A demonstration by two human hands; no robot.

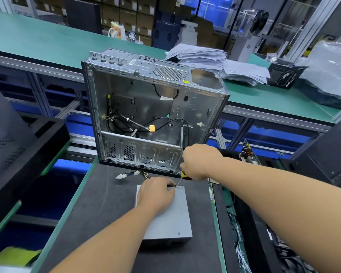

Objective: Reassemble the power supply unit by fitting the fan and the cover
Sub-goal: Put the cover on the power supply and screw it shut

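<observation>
Power supply unit (173,219): grey metal box, cover on top, lying flat on the dark mat (98,209) of the near worktop, directly in front of the person. Wire bundle (134,173) with white plugs trails from its far end across the mat toward the left. Left hand (157,195): rests on the far part of the cover, fingers curled down and pinched together at the far right corner of the box, where the tip of the screwdriver (182,177) meets the metal; whether a screw sits between the fingertips is too small to tell. Right hand (200,163): fist clamped round the yellow and black handle of the screwdriver, shaft slanting down and left to that same corner. Computer case (154,115): bare silver metal, side panel off, standing just beyond the power supply unit at the far edge of the mat, its open side facing the person; loose black cables and a yellow connector (152,128) lie inside, with a round vent grille on its top face. Stack of papers (220,62): heaped on the green worktop (47,38) behind the case, to the right. Black box (283,76): beside the papers, further right. Circuit board (249,153): stands on edge to the right of the right forearm. Cardboard boxes (130,18): stacked on shelving in the background.
</observation>
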